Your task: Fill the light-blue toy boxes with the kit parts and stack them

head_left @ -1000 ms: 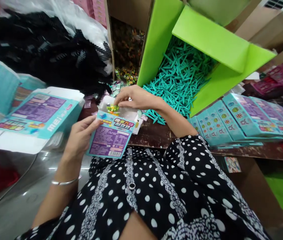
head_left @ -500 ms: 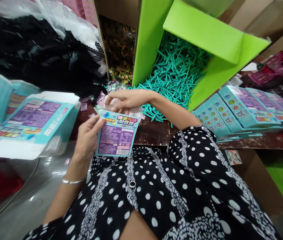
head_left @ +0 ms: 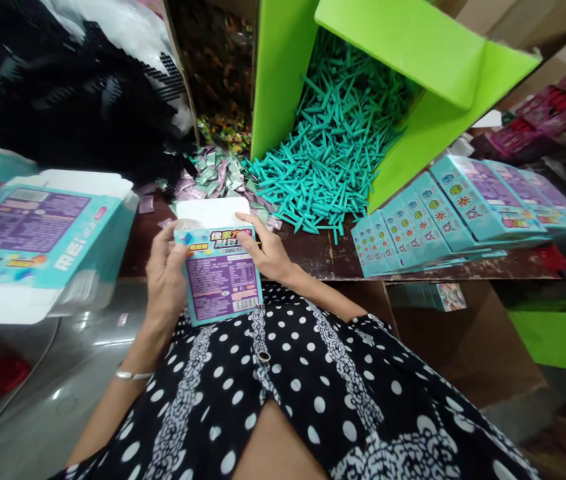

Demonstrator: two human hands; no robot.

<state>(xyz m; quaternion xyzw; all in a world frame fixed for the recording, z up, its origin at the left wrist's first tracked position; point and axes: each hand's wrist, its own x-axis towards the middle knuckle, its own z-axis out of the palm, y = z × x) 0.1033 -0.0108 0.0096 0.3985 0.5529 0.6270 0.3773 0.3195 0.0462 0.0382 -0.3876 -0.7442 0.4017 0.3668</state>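
Observation:
A small teal and purple box stands upright in front of my chest, its white top flap raised. My left hand grips its left side, thumb on the printed face near the upper corner. At the upper right edge, my right hand holds the box between thumb and fingers. Some clear plastic shows at the box's top left, partly hidden by my left fingers. Just behind the box lies a heap of small pink and green packets.
Teal pointed sticks spill from a bright green box. Filled teal boxes line the table's right side. A large open teal carton stands left, with black pieces behind it.
My right hand has come back from behind the box to its right edge and now holds it. The white top flap has come into view, standing up. The whole view has shifted slightly.

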